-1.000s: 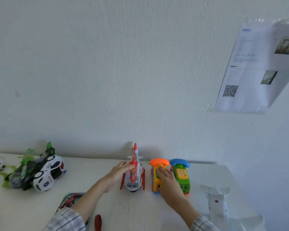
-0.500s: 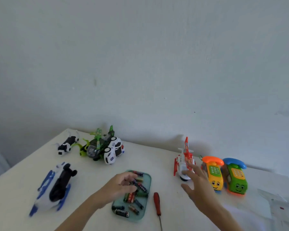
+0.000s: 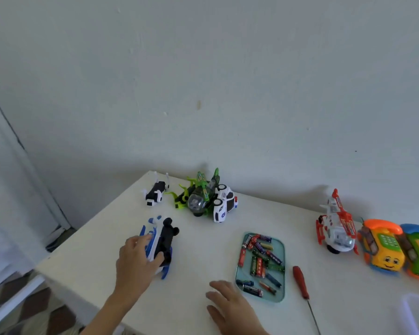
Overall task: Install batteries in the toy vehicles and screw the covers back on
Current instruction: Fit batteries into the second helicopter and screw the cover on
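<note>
The left hand (image 3: 137, 259) grips the blue and white toy vehicle (image 3: 159, 247) at the near left of the table (image 3: 203, 250); the right hand (image 3: 230, 304) rests flat and relaxed, holding nothing, just left of the battery tray (image 3: 260, 267). This looks like fetching the next toy; next, probably turn it over and reach for the screwdriver (image 3: 300, 281).

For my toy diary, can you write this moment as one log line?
left hand: grips blue and white toy | right hand: open beside battery tray | screwdriver: untouched

Left hand: my left hand (image 3: 137, 259) left the battery tray (image 3: 260, 296) and now grips the blue and black toy (image 3: 160, 245).
Right hand: my right hand (image 3: 230, 304) dropped from the red helicopter (image 3: 336, 226) onto the bench (image 3: 191, 274).
</note>
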A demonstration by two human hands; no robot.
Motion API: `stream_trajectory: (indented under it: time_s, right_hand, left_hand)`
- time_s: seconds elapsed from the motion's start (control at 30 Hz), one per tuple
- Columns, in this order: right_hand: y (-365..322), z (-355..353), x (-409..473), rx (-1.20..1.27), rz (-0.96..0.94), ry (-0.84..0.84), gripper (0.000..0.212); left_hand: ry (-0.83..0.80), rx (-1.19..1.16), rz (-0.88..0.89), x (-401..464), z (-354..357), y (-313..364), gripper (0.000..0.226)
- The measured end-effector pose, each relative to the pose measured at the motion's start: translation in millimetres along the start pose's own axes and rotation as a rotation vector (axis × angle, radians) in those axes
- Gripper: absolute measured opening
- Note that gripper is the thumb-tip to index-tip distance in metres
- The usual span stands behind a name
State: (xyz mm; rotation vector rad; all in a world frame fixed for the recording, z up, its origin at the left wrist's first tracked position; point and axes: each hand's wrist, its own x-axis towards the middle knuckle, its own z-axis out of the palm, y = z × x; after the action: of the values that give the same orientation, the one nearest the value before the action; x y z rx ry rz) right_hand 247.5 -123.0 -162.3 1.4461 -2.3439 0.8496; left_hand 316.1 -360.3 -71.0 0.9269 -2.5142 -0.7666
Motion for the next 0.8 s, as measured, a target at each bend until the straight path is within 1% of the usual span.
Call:
stream_trajectory:
  time_s: [0.07,0.1,0.2,0.3,0.4,0.47,0.53,0.6,0.7,0.73,0.8]
  right_hand:
    - [-9,16,-2,0.0,0.007,-0.063,0.036]
    - [-12,22,0,0.001,0.029,-0.082,0.042]
    - [-10,30,0,-0.025,0.076,-0.126,0.056]
    - [-8,32,-2,-0.083,0.09,-0.122,0.06]
    - [-12,29,0,-0.077,0.101,-0.129,0.059]
    - [-15,26,0,-0.076,0.116,-0.14,0.056]
    - [-15,26,-1,-0.085,0.121,-0.156,0.05]
    - [-15,25,0,-0.111,0.125,-0.184,0.045]
    - [-14,21,3,-0.157,0.128,-0.19,0.048]
    - [-14,18,3,-0.156,0.128,-0.175,0.046]
    - [-14,15,0,-0.069,0.149,-0.109,0.036]
  left_hand:
    - [-0.103,0.047,-0.083,4,0,-11,0.067]
    - [-0.156,0.029,-0.116,8,1,-16,0.073]
    - [-0.264,-0.095,-0.172,15,-1,-19,0.079]
    - [-0.324,-0.101,-0.126,20,-4,-19,0.065]
    - [-0.31,-0.197,-0.149,25,-2,-19,0.071]
    - [-0.317,-0.204,-0.157,29,0,-21,0.07]
    - [-0.342,-0.232,-0.158,32,2,-21,0.066]
    - [-0.341,-0.291,-0.152,36,4,-20,0.054]
    - [-0.32,-0.43,-0.125,39,3,-19,0.014]
    - [-0.331,-0.506,-0.142,39,1,-18,0.007]
    - [-0.386,-0.647,-0.222,39,-2,-14,0.007]
